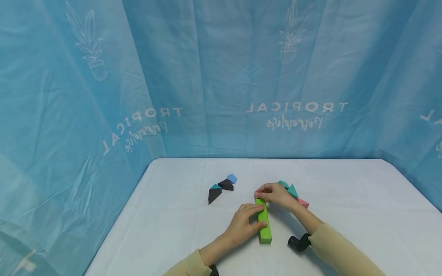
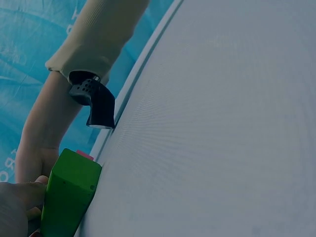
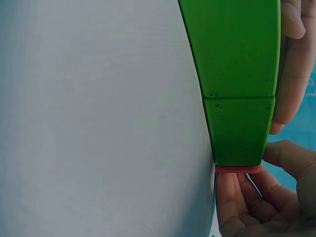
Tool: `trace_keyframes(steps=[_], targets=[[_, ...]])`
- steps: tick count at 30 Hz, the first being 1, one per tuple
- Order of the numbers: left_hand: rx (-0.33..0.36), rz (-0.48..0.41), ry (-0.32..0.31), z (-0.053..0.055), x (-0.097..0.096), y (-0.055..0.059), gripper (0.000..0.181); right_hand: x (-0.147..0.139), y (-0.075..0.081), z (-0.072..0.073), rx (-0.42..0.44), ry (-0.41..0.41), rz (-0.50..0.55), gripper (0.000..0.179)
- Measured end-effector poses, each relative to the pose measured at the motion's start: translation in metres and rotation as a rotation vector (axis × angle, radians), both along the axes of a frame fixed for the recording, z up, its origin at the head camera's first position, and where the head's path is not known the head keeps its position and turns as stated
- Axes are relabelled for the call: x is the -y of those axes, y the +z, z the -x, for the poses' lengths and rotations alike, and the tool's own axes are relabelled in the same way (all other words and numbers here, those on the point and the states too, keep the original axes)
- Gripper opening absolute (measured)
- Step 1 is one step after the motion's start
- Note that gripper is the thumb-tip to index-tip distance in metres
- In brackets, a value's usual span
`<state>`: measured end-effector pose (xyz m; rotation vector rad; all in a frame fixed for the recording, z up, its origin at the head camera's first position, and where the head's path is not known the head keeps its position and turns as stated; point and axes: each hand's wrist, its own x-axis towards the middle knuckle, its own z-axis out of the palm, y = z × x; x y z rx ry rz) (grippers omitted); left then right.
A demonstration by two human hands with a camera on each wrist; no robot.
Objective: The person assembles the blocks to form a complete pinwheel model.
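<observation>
Two green blocks (image 1: 265, 234) lie end to end on the white table, forming a bar. Across the top of the bar rests my left hand (image 1: 242, 222), its thumb and fingers spread apart. At the far end, my right hand (image 1: 274, 193) pinches a small pink block (image 1: 256, 194) against the bar. The right wrist view shows the pink block (image 3: 237, 169) as a thin strip flush with the green end face (image 3: 239, 131), mostly hidden by fingers. In the left wrist view the near green block (image 2: 71, 192) stands out beside the left fingers.
Black and teal wedge blocks (image 1: 215, 194), another black piece (image 1: 226, 184) and a blue block (image 1: 232, 178) lie at the back left. Behind the right hand are teal blocks (image 1: 292, 190) and a pink triangular block (image 1: 304, 203). A blue curtain (image 1: 221, 76) surrounds the table (image 1: 165, 214).
</observation>
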<state>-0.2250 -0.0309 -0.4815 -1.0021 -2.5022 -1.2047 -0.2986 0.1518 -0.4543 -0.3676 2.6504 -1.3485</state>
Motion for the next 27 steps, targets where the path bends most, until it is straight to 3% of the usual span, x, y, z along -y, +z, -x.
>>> trace_keyframes(steps=[13, 20, 27], targets=[[0.04, -0.003, -0.005, 0.0, 0.0, 0.001, 0.048, -0.002, -0.002, -0.002, 0.02, 0.033, 0.018, 0.016], [0.03, 0.0, -0.004, 0.001, 0.0, 0.003, 0.047, 0.0, 0.001, -0.002, 0.015, 0.011, 0.001, 0.015], [0.019, 0.0, -0.007, 0.0, 0.0, 0.002, 0.047, -0.021, 0.015, -0.004, -0.169, -0.086, 0.092, 0.031]])
